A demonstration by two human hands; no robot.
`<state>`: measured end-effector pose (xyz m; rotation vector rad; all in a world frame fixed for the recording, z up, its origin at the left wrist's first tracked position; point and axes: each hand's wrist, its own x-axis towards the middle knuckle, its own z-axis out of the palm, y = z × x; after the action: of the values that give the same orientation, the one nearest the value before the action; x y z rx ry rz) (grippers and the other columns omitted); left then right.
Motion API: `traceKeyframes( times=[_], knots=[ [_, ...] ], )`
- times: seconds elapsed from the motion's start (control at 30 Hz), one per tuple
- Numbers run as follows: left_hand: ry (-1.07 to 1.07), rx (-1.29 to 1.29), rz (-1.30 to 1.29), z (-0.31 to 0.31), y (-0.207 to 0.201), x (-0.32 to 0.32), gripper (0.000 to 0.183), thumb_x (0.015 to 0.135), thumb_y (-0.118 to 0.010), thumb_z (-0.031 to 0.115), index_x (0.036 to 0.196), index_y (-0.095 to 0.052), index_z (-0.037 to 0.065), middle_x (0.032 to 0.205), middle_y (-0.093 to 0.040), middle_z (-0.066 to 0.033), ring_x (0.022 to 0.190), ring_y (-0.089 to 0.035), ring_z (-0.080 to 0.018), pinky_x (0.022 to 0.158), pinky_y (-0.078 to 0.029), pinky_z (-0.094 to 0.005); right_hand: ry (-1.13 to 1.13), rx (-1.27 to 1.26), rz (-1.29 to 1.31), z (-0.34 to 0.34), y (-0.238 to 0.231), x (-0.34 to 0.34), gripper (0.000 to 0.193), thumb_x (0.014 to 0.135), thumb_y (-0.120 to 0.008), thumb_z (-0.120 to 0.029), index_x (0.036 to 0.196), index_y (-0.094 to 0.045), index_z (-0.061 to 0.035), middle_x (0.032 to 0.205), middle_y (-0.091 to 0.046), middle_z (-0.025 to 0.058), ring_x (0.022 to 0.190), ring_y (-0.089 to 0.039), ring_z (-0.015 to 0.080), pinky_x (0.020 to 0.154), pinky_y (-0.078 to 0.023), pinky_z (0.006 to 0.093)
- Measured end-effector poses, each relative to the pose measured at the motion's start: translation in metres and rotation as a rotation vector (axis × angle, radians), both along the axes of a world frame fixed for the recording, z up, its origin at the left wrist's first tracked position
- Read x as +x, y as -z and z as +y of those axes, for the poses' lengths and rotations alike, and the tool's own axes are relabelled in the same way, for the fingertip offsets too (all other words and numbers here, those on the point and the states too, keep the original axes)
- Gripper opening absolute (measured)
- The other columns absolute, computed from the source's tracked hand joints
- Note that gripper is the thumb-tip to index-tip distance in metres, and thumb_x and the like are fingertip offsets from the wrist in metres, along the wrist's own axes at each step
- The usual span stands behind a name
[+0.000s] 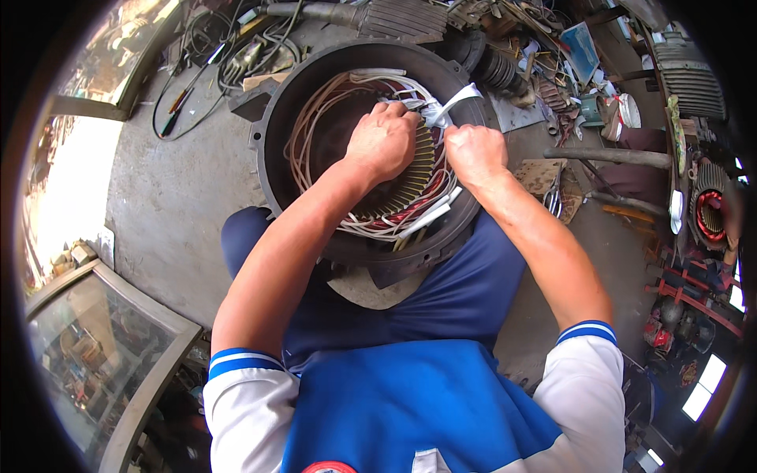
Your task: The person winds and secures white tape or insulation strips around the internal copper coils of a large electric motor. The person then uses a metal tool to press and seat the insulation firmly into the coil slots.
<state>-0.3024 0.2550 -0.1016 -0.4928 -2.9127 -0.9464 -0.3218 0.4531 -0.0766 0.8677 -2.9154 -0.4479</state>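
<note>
A round, dark metal casing [276,130] sits directly before the seated person, between the knees of the blue trousers [469,276], its open side up. Inside it runs a ring of slotted teeth [400,191], with pale wires [297,154] looped around the inner wall and red windings [412,211] showing at the near right.

Left hand [382,142]: over the casing's opening, fingers bent towards the wires at the far right of the ring. The fingertips are hidden from me; I cannot tell how tightly they are closed or on what.

Right hand [477,154]: closed into a fist at the casing's right side, thumb and forefinger pinched on a white strip [459,98]. The strip lies at the far right of the ring, against the bundled wires, its loose part angled up over the rim.

On the floor [169,205], far left, I note a screwdriver [180,100] beside a dark cable. To the right, metal snips [553,195] rest near a brown board [538,175].
</note>
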Motion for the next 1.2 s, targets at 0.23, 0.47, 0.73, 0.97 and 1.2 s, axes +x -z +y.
traceKeyframes(
  times=[0.23,0.47,0.73,0.97,1.2],
  knots=[
    [0.010,-0.261,-0.224,0.028,0.066,-0.019,0.024,0.097,-0.054,0.023,0.097,-0.071,0.006,0.096,-0.074,-0.0189,0.096,-0.071,-0.0380,0.087,-0.055,-0.0498,0.009,-0.115,-0.050,0.001,-0.005,0.001,0.011,0.083,-0.065,-0.012,0.075,-0.073,-0.0102,0.071,-0.073,0.0111,0.065,-0.075,0.0268,0.057,-0.059,0.0410],
    [0.015,-0.331,-0.516,0.028,0.034,-0.027,0.028,0.091,-0.052,0.015,0.101,-0.074,0.001,0.103,-0.074,-0.0278,0.102,-0.072,-0.0430,0.092,-0.057,-0.0488,0.241,-0.474,-0.333,0.015,-0.048,0.005,0.025,0.090,-0.069,-0.021,0.108,-0.071,-0.0043,0.088,-0.074,0.0205,0.084,-0.074,0.0387,0.075,-0.059,0.0463],
    [0.250,-0.557,-0.973,0.007,0.011,-0.052,0.025,0.087,-0.059,0.013,0.097,-0.077,-0.001,0.093,-0.076,-0.0222,0.092,-0.075,-0.0361,0.082,-0.060,-0.0455,0.430,-1.146,-0.325,0.061,-0.044,-0.001,0.028,0.090,-0.076,-0.020,0.113,-0.072,-0.0065,0.094,-0.077,0.0177,0.086,-0.076,0.0325,0.076,-0.059,0.0389],
    [0.374,-0.127,-0.908,0.035,0.076,-0.086,0.025,0.093,-0.058,0.015,0.093,-0.073,-0.005,0.074,-0.071,-0.0146,0.064,-0.069,-0.0248,0.063,-0.055,-0.0389,0.262,-1.051,-0.315,0.056,-0.043,0.002,0.020,0.092,-0.072,-0.020,0.108,-0.070,-0.0071,0.085,-0.073,0.0190,0.082,-0.073,0.0379,0.073,-0.057,0.0454],
    [0.219,-0.045,-0.671,0.041,0.086,-0.077,0.028,0.092,-0.061,0.021,0.107,-0.074,0.000,0.107,-0.073,-0.0248,0.101,-0.071,-0.0404,0.090,-0.055,-0.0475,0.331,-1.064,-0.470,0.060,-0.053,-0.002,0.027,0.092,-0.073,-0.016,0.115,-0.068,-0.0035,0.094,-0.074,0.0236,0.091,-0.075,0.0360,0.077,-0.058,0.0417]
  ],
)
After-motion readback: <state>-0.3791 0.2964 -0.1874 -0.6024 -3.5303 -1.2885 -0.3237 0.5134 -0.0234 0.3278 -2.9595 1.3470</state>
